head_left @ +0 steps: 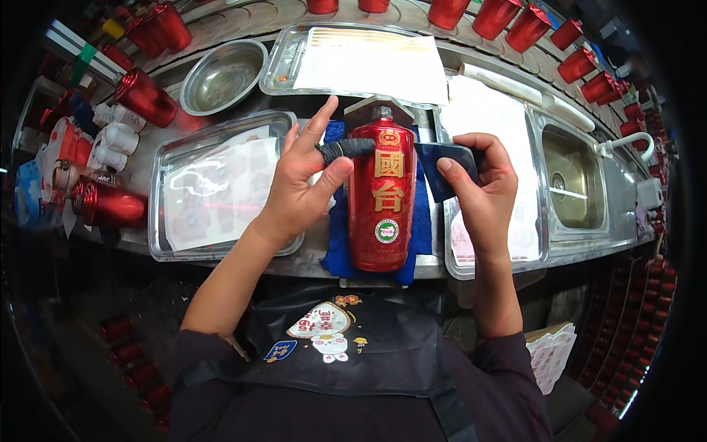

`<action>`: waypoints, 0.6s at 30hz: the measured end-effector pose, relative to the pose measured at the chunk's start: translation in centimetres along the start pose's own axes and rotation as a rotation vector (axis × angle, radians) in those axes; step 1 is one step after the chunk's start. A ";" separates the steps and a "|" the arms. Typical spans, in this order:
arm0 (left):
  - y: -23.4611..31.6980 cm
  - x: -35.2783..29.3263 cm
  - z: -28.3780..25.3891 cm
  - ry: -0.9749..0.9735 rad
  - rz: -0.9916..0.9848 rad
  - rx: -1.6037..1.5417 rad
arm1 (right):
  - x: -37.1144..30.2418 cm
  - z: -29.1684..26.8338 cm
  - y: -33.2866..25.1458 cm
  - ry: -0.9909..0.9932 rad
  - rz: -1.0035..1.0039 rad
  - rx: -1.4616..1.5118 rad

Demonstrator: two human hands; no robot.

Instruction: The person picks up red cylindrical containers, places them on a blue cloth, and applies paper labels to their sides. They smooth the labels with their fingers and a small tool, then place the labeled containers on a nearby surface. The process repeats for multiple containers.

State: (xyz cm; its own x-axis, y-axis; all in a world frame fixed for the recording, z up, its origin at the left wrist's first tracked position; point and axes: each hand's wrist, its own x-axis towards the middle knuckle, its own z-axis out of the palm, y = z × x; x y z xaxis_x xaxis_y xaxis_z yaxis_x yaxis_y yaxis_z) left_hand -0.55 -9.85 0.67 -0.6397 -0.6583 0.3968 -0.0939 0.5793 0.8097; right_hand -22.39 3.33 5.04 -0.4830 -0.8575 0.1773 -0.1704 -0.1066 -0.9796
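A glossy red bottle [379, 202] with gold characters and a round green-and-white emblem lies on a blue cloth [420, 221], its neck pointing away from me. My left hand [298, 177] is open beside the bottle's left edge, fingers stretched apart. Black wrapping covers one of its fingers, whose tip reaches over the upper part of the bottle; I cannot tell whether it touches. My right hand [482, 184] pinches a flat dark blue scraper [445, 171] between thumb and fingers, just right of the bottle's upper end.
Trays with white sheets stand left [155, 221], behind [269, 74] and right [545, 243] of the bottle. A metal bowl [224, 77] sits at the back left. On the right is a sink [582, 173] with a white faucet [633, 140]. More red bottles [497, 16] line the far conveyor.
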 end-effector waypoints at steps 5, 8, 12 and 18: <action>0.7 0.7 1.0 0.046 0.011 -0.122 | -0.1 0.1 0.0 0.003 0.027 0.052; 1.3 1.1 1.9 -0.007 0.067 0.076 | 0.0 0.1 -0.4 0.001 0.012 0.028; 1.7 1.4 2.3 -0.053 0.143 0.283 | 0.2 0.0 -0.4 -0.001 0.003 -0.006; 0.8 -0.1 1.7 -0.028 0.063 0.215 | 0.0 -0.3 -0.1 0.014 0.008 0.008</action>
State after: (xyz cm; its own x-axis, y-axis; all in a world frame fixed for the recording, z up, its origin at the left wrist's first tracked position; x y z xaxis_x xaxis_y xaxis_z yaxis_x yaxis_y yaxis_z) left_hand -1.88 -8.52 0.50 -0.6702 -0.6059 0.4286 -0.2121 0.7099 0.6716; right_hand -22.59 3.53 5.19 -0.4961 -0.8513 0.1711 -0.1602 -0.1040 -0.9816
